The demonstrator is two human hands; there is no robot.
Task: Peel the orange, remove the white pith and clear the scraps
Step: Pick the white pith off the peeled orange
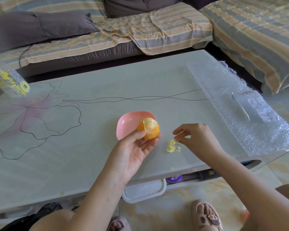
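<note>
- Orange [148, 129] sits in the left hand [133, 147], raised just over the desk [90, 130] near its middle. It is in front of the near right rim of a pink dish [127, 122]; whether it touches the dish I cannot tell.
- Grip of that hand: narrow and holding the fruit, with the thumb pressed on its left side, the fingers cupped beneath and the palm turned up.
- Top of the orange shows pale, ragged pith; its left flank and underside are smooth and deep in colour.
- To the right of the fruit and apart from it, the right hand [195, 137] hovers knuckles up, fingers curled downward.
- Its grip is narrow: the fingertips pinch a small scrap [177, 140] of yellow just above the heap of scraps [171, 146].
- That heap of pale yellow shreds lies on the bare desk between the two hands.
- One stray fleck [172, 168] lies alone, closer to the front edge.
- A sheet of bubble wrap [240, 97] covers the right end of the desk, with a paper label [260, 107] and a thin white stick [244, 112]; whether they lie over or under the wrap I cannot tell.
- At the far left corner stands a clear plastic bottle [8, 80] with yellow print, blurred.
- Below the desk's front edge a white tray [145, 190] shows, with a few flecks in it.
- Behind the desk runs a sofa [140, 30] with a striped cover and dark cushions.
- Feet in slippers [207, 215] rest on the marbled floor.
</note>
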